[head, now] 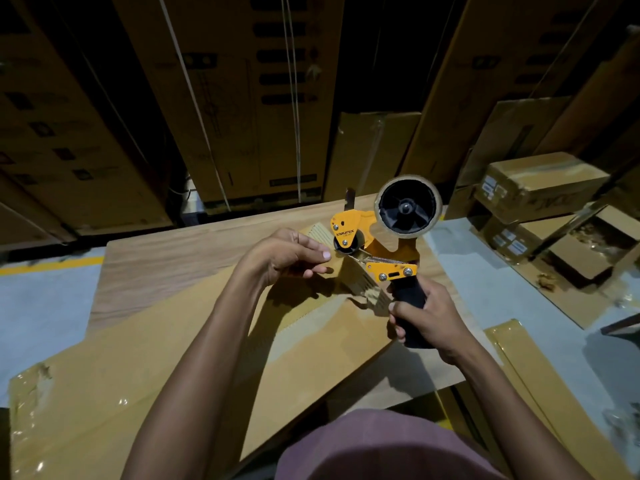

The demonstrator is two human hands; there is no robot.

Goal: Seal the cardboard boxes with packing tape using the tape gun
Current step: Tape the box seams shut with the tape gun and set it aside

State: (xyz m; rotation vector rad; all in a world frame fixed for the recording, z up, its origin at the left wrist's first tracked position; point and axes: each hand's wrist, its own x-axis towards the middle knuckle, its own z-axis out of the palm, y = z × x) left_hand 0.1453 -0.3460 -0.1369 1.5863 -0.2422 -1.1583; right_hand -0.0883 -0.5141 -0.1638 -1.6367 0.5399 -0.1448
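Stacked cartons wall frame top; counter (pixel 156 258) centre. Right hand (pixel 427 315) grips tape gun (pixel 381 240); left hand (pixel 287 252) pinches at its roller above flat cardboard box (pixel 138 375).

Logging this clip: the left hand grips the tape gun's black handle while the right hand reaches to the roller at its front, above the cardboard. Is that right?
Not quite: the hands are swapped. The head view shows the right hand gripping the black handle of the tape gun, while the left hand reaches to the roller at its front. Both are above the cardboard, as you said.
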